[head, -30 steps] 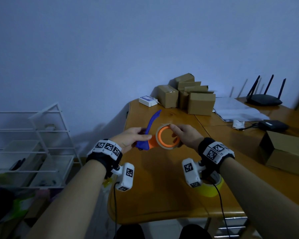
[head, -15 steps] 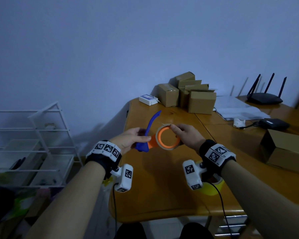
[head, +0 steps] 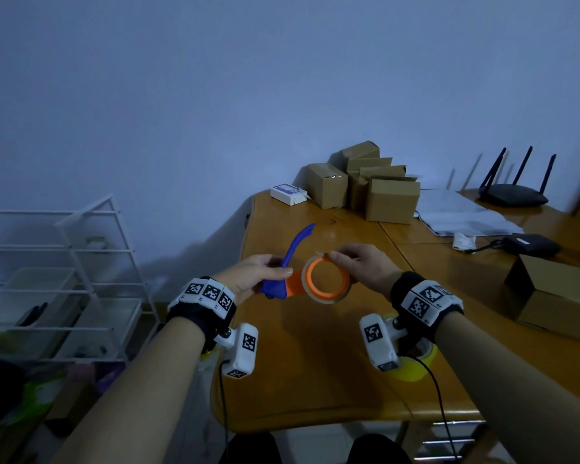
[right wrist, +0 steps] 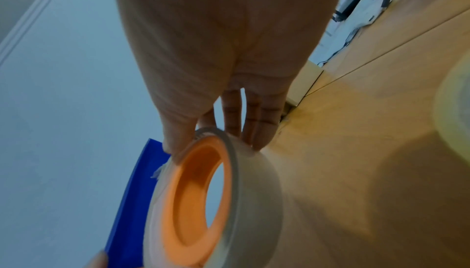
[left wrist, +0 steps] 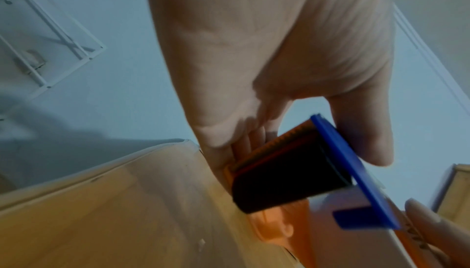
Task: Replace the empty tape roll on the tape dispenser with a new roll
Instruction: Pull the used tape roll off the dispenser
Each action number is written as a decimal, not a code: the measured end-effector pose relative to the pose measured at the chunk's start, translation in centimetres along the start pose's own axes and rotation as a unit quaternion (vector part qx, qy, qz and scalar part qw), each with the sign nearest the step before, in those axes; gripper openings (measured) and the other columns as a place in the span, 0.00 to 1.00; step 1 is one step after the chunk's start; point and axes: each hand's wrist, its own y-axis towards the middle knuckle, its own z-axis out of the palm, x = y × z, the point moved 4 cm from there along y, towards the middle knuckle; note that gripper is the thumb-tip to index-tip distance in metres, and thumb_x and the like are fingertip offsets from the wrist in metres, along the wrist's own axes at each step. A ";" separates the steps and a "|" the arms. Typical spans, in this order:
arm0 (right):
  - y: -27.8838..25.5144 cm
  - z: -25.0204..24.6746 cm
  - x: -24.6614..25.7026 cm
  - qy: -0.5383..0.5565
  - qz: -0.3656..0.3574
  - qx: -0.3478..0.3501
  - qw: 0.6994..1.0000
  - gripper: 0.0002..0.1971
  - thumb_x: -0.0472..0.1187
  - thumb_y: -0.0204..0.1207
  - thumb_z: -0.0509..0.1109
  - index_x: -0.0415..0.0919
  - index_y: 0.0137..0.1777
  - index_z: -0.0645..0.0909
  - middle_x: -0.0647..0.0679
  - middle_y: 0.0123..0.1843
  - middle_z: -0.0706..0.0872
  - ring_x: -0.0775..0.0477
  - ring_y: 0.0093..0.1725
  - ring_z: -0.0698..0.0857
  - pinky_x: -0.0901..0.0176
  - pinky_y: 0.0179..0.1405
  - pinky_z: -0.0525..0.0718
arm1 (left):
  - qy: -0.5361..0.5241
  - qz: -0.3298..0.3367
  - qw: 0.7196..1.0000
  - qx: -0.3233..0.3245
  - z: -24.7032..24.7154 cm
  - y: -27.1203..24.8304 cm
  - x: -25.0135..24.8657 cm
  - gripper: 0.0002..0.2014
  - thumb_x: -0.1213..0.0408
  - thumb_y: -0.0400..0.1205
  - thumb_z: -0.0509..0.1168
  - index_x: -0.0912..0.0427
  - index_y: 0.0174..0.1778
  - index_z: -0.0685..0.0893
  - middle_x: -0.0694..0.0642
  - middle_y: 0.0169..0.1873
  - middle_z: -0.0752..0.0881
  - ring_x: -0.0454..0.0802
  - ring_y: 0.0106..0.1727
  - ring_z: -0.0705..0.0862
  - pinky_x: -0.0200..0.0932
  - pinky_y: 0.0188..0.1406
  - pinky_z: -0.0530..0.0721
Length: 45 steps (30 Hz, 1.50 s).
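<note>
I hold a tape dispenser point(head: 290, 279) with a blue handle and an orange wheel above the wooden table point(head: 282, 380). My left hand point(head: 258, 272) grips its blue handle point(left wrist: 356, 171) between thumb and fingers. A thin, pale, nearly bare tape roll point(head: 327, 286) sits round the orange wheel point(right wrist: 201, 192). My right hand point(head: 359, 266) pinches the top rim of that roll point(right wrist: 254, 202) with thumb and fingertips. A yellow tape roll point(head: 416, 363) lies on the table under my right wrist, partly hidden by the wrist camera.
Several cardboard boxes point(head: 375, 189) and a small white box point(head: 287, 194) stand at the table's far end. Papers point(head: 456, 216), a black router point(head: 513, 192), a black adapter point(head: 529, 244) and an open carton point(head: 556, 293) fill the right side. A white wire rack point(head: 64, 279) stands left.
My right thumb and fingers have shifted up along the roll's rim to its top edge. The dispenser has stayed at about the same place in my left hand.
</note>
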 end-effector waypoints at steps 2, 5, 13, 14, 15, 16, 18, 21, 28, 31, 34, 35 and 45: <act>-0.1 0.2 -0.3 0.018 0.014 0.014 1.000 0.18 0.55 0.80 0.65 0.44 0.62 0.80 0.45 0.53 0.86 0.47 0.49 0.86 0.53 0.50 0.88 | -0.003 0.005 1.000 -0.003 0.1 -0.1 -0.2 0.20 0.61 0.80 0.72 0.61 0.67 0.80 0.63 0.60 0.87 0.57 0.62 0.86 0.48 0.62 0.83; 0.0 0.2 -0.5 0.039 0.026 0.019 0.999 0.17 0.52 0.78 0.69 0.44 0.61 0.79 0.48 0.52 0.85 0.47 0.49 0.87 0.52 0.51 0.88 | -0.002 0.008 1.000 0.003 0.3 -0.3 -0.6 0.16 0.61 0.80 0.72 0.58 0.63 0.82 0.61 0.58 0.88 0.55 0.60 0.86 0.48 0.62 0.83; 0.0 -0.2 0.3 0.115 -0.010 0.005 0.993 0.14 0.51 0.77 0.70 0.42 0.56 0.80 0.42 0.47 0.87 0.46 0.42 0.87 0.54 0.43 0.87 | -0.020 0.010 1.000 -0.009 -0.5 -0.4 -0.5 0.21 0.63 0.79 0.72 0.60 0.67 0.80 0.63 0.62 0.87 0.58 0.66 0.85 0.55 0.71 0.79; 0.2 -0.3 0.4 0.127 -0.010 0.001 0.992 0.16 0.52 0.77 0.70 0.41 0.57 0.80 0.41 0.48 0.87 0.46 0.42 0.87 0.54 0.42 0.87 | -0.019 0.010 1.000 -0.011 -0.6 -0.5 -0.5 0.23 0.62 0.78 0.73 0.61 0.69 0.79 0.63 0.62 0.87 0.58 0.66 0.85 0.55 0.72 0.79; 0.3 -0.4 0.6 0.138 -0.005 -0.005 0.990 0.17 0.53 0.78 0.69 0.41 0.57 0.80 0.41 0.49 0.87 0.45 0.43 0.86 0.53 0.43 0.86 | -0.017 0.009 1.000 -0.013 -0.7 -0.5 -0.5 0.25 0.61 0.77 0.74 0.61 0.70 0.79 0.63 0.62 0.87 0.58 0.65 0.85 0.55 0.72 0.79; 0.4 -0.4 0.6 0.151 0.003 -0.014 0.988 0.19 0.56 0.78 0.68 0.41 0.58 0.80 0.41 0.49 0.87 0.45 0.43 0.86 0.52 0.44 0.85 | -0.016 0.009 1.000 -0.016 -0.8 -0.5 -0.5 0.25 0.61 0.77 0.74 0.61 0.70 0.78 0.63 0.61 0.88 0.58 0.65 0.85 0.54 0.72 0.79; 0.9 -0.7 0.7 0.171 0.020 -0.036 0.984 0.22 0.60 0.78 0.65 0.41 0.57 0.81 0.40 0.46 0.84 0.45 0.42 0.83 0.50 0.42 0.83 | -0.016 0.011 1.000 -0.022 -0.8 -0.4 -0.7 0.21 0.62 0.79 0.73 0.61 0.68 0.80 0.62 0.60 0.89 0.57 0.63 0.86 0.52 0.71 0.80; 1.4 -1.2 0.3 0.191 0.042 -0.061 0.979 0.24 0.61 0.78 0.63 0.38 0.55 0.82 0.43 0.40 0.79 0.47 0.37 0.78 0.55 0.34 0.79 | -0.015 0.014 1.000 -0.023 -0.7 -0.4 -0.8 0.17 0.63 0.81 0.71 0.59 0.65 0.81 0.61 0.60 0.88 0.56 0.62 0.86 0.50 0.68 0.81; 2.0 -2.8 -1.8 0.205 0.095 -0.134 0.965 0.17 0.47 0.84 0.60 0.33 0.56 0.83 0.41 0.39 0.83 0.45 0.33 0.83 0.53 0.33 0.86 | -0.017 0.013 1.000 -0.021 -0.7 -0.1 -0.6 0.23 0.63 0.81 0.71 0.62 0.72 0.77 0.61 0.61 0.87 0.54 0.61 0.86 0.46 0.61 0.83; 2.2 -3.5 -3.1 0.196 0.137 -0.166 0.957 0.14 0.40 0.83 0.60 0.33 0.57 0.83 0.40 0.39 0.85 0.43 0.31 0.85 0.52 0.32 0.87 | -0.031 0.014 0.999 -0.026 -0.7 -0.1 -0.7 0.26 0.63 0.80 0.72 0.58 0.73 0.73 0.60 0.61 0.85 0.55 0.60 0.86 0.47 0.58 0.86; 2.4 -4.2 -4.8 0.185 0.200 -0.179 0.945 0.14 0.40 0.82 0.61 0.31 0.58 0.83 0.35 0.44 0.88 0.40 0.30 0.87 0.53 0.27 0.87 | -0.032 0.019 0.999 -0.027 -0.9 -0.3 -0.8 0.26 0.63 0.79 0.73 0.54 0.72 0.72 0.61 0.59 0.86 0.57 0.58 0.87 0.51 0.58 0.86; 2.3 -4.4 -5.3 0.166 0.220 -0.175 0.945 0.15 0.42 0.82 0.63 0.30 0.58 0.83 0.35 0.45 0.89 0.40 0.30 0.89 0.54 0.26 0.89 | -0.030 0.020 0.999 -0.028 -1.0 -0.3 -0.9 0.27 0.63 0.79 0.73 0.53 0.72 0.72 0.61 0.59 0.86 0.57 0.58 0.87 0.52 0.59 0.85; 2.7 -1.8 -7.0 -0.026 0.293 -0.073 0.953 0.11 0.41 0.78 0.68 0.32 0.41 0.80 0.37 0.45 0.89 0.42 0.36 0.88 0.64 0.22 0.86 | -0.025 0.021 0.999 -0.032 -1.2 -0.2 -0.9 0.29 0.63 0.78 0.74 0.55 0.73 0.72 0.62 0.58 0.86 0.59 0.57 0.87 0.52 0.57 0.86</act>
